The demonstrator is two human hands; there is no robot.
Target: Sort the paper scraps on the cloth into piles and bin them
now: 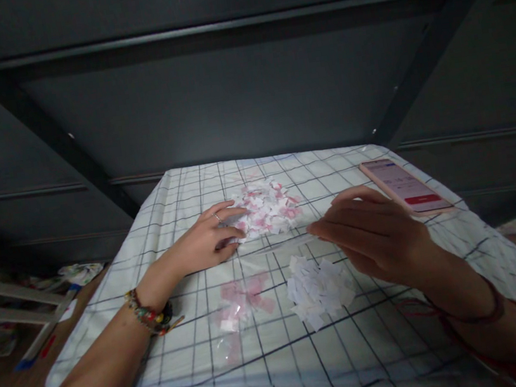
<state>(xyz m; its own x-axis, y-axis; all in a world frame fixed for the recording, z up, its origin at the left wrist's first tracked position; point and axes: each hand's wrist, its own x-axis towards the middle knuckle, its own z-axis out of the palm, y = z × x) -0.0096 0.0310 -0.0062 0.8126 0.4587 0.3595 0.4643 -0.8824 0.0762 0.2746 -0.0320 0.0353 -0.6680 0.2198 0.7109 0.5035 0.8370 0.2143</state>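
My left hand (213, 237), with a ring on one finger, rests at the left edge of a pile of mixed white and pink paper scraps (267, 208). Its thumb and fingers are apart and touch the scraps. To the right of that pile, my right hand (379, 234) hovers above the cloth, thumb and fingertips pinched together. Whatever is between those fingertips is too small or blurred to make out. Below it lies a heap of white paper scraps (320, 288). Nearer the left forearm is a loose group of pink, partly shiny pieces (244, 301).
A phone (405, 185) with a lit screen lies at the table's right. The table wears a white checked cloth (182, 198). Behind it rises a dark panel (235, 100). A pale stool or ladder frame (8, 296) stands on the floor at left.
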